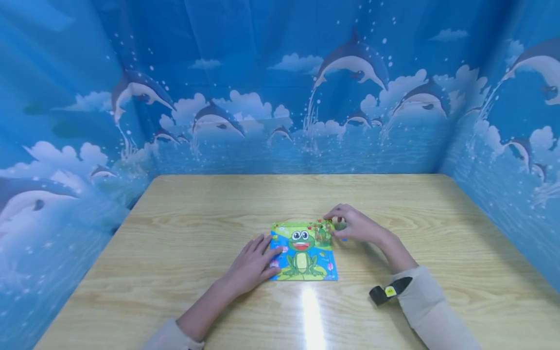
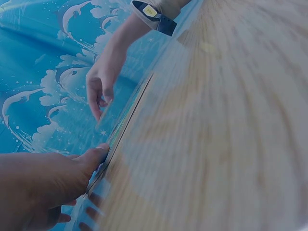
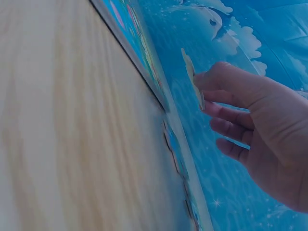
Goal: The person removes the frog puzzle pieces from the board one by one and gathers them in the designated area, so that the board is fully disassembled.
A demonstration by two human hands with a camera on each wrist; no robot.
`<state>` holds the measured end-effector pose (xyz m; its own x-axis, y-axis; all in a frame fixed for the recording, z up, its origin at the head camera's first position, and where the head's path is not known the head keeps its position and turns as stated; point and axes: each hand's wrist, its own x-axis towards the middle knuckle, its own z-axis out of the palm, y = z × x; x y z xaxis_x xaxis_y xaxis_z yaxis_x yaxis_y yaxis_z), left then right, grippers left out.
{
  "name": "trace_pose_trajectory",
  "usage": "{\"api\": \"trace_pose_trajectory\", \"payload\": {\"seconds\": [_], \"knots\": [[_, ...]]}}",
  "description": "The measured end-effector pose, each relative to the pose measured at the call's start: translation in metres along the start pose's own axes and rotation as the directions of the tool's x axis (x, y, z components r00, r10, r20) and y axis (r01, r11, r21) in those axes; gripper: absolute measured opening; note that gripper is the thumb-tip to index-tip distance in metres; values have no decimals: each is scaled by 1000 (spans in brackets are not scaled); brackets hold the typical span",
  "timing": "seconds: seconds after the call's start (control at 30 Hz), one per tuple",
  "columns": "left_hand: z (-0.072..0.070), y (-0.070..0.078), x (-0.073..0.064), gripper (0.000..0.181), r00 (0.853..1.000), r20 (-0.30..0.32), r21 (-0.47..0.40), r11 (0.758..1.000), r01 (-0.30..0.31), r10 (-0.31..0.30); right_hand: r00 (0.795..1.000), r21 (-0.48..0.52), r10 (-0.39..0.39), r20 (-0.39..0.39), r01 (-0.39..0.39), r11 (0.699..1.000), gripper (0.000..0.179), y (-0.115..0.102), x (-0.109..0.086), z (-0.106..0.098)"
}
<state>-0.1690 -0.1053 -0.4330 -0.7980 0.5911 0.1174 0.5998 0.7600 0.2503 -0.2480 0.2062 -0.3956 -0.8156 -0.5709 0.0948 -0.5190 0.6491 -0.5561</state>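
A frog picture puzzle (image 1: pixel 302 257) in a flat square board lies on the table; its upper right corner looks darker and patterned. Over the board's left edge rests my left hand (image 1: pixel 255 262), fingers extended and thumb on the picture. In the left wrist view that left hand (image 2: pixel 53 183) touches the edge of the board (image 2: pixel 126 120). My right hand (image 1: pixel 352 224) is at the upper right corner. Between its thumb and fingers it pinches a thin puzzle piece (image 3: pixel 193 79), held on edge above the surface. The face of the piece cannot be made out.
Loose puzzle pieces (image 3: pixel 174 149) lie on the table beside the board, partly hidden by my right hand in the head view. The wooden table (image 1: pixel 210 204) is bounded by blue dolphin curtains (image 1: pixel 262 97). A black strap (image 1: pixel 389 291) sits at the right cuff.
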Motion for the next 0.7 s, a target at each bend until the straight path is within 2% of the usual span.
{"api": "trace_pose_trajectory", "payload": {"seconds": [0.23,0.37,0.7], "knots": [[0,0,1,51,1000,-2,-1,1000,-1,1,999,9,30,-31,-30,1000,38,17,-22,-21],[1,-1,1,51,1000,-7,0,1000,-8,8,998,-19,30,-61,-31,999,38,28,-36,-32],[0,-1,0,50,1000,-9,9,1000,-17,18,990,-84,84,-114,-94,992,38,54,-67,-51]]}}
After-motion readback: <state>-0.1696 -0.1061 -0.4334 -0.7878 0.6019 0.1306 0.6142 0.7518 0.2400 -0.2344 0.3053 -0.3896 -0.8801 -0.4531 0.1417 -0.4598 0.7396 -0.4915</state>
